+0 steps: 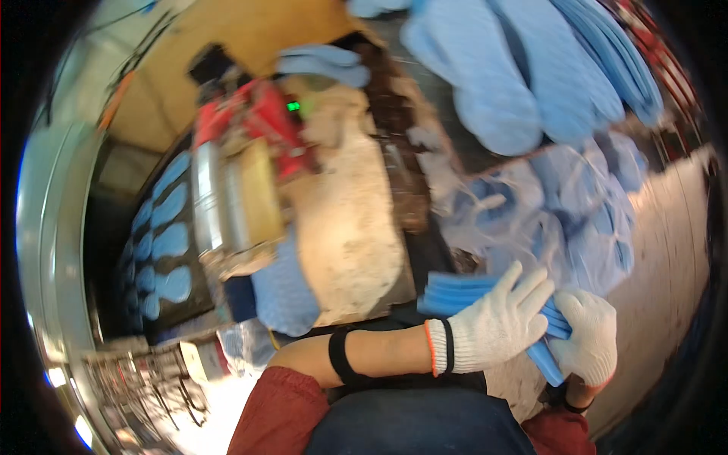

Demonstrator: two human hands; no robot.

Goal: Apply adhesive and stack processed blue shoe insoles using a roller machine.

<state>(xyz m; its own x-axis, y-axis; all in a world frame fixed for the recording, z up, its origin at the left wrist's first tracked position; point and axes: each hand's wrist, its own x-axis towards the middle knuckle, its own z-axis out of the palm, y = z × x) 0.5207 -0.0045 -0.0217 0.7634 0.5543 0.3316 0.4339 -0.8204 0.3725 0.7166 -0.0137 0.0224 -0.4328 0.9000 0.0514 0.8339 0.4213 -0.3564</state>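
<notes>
A stack of light blue insoles (459, 291) is held edge-up in front of me, low and right of centre. My right hand (588, 334), in a white knit glove, is closed around the stack's right end. My left hand (497, 322), gloved alike with an orange cuff edge, lies across the stack with its fingers stretched out and apart. One blue piece (544, 362) of the bundle slants downward between the two hands. The palm side of my left hand is hidden, as is the part of the stack under it.
Clear plastic bags of blue insoles (523, 208) lie just beyond my hands. Large blue insoles (489, 83) are piled at the upper right. A blurred red machine with a metal roller (208, 197) stands left, beside a dark surface bearing several insoles (170, 241). A worn pale board (353, 243) lies mid-view.
</notes>
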